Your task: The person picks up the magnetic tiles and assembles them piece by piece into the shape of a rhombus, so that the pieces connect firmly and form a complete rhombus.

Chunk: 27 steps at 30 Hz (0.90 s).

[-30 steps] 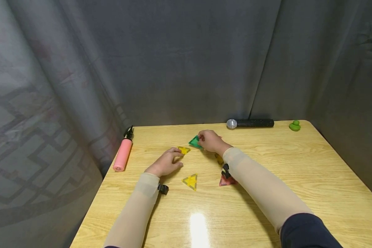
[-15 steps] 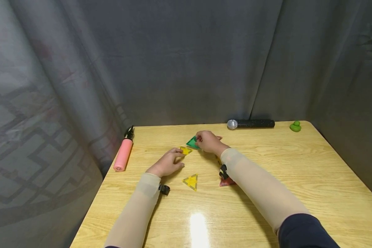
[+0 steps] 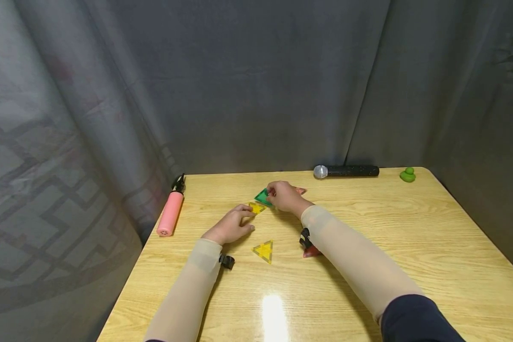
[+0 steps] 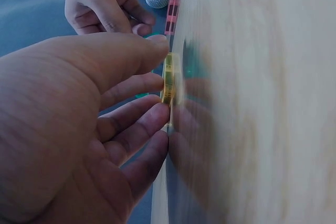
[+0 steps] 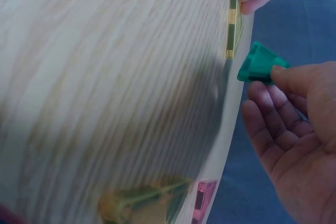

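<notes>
Pinched between thumb and fingers of my right hand (image 3: 283, 195) is a green triangular magnetic tile (image 3: 262, 196). In the right wrist view the green tile (image 5: 257, 64) is tilted and raised off the table. Just in front of it a yellow triangular tile (image 3: 257, 208) lies flat, with fingertips of my left hand (image 3: 232, 223) resting on its left side. The left thumb stands apart from that tile. Nearer lies another yellow triangular tile (image 3: 263, 251). A red tile (image 3: 311, 251) is partly hidden under the right forearm, and a pinkish-red tile (image 3: 300, 190) behind the right hand.
A pink hand pump (image 3: 170, 213) with a black nozzle lies at the table's left edge. Along the back edge are a black microphone (image 3: 346, 171) and a small green figure (image 3: 408, 175). A further yellow tile (image 5: 147, 198) shows in the right wrist view.
My right hand has carried the green tile slightly left and nearer, towards the yellow tile. That yellow tile and the left hand have shifted a little to the right.
</notes>
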Motion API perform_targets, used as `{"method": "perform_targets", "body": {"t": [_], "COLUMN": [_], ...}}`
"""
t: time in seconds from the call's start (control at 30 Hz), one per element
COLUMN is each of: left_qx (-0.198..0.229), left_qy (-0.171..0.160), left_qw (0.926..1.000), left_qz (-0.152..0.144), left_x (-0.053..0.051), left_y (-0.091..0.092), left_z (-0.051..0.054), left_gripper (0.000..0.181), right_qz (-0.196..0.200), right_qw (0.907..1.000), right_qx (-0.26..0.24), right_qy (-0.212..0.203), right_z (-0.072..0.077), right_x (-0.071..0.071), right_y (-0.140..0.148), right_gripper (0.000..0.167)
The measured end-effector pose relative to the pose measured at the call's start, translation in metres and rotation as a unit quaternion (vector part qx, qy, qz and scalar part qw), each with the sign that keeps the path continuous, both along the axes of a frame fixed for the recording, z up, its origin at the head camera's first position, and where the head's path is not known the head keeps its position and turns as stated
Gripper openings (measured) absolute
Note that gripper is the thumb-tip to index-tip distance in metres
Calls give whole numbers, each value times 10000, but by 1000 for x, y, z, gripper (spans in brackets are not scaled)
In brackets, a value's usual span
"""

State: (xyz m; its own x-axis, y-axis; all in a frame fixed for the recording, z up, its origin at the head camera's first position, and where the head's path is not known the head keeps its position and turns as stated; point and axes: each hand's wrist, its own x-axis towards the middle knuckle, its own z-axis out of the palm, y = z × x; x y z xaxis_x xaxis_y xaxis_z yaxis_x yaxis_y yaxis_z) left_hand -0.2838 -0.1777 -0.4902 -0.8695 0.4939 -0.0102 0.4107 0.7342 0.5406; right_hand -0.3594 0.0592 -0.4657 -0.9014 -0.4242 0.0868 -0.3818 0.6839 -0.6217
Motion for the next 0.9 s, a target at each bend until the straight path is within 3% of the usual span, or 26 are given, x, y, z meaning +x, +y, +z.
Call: {"method": "perform_targets", "body": {"t": [0.47, 0.9], "left_qx": [114, 63], "left_qy": [-3, 33], "left_qw": [9999, 10000], "left_qz": [-40, -70], "left_x": [-1, -3], "left_y": [-2, -1], "left_z": [-5, -3], "left_gripper": [46, 45], "right_qz": [70, 7], "right_qw": [10000, 9998], "right_qx": [6, 177], "right_qy": [50, 83], "right_z": [-1, -2], "right_x": [2, 0], "right_y": [-10, -13], "right_gripper": [14, 12]}}
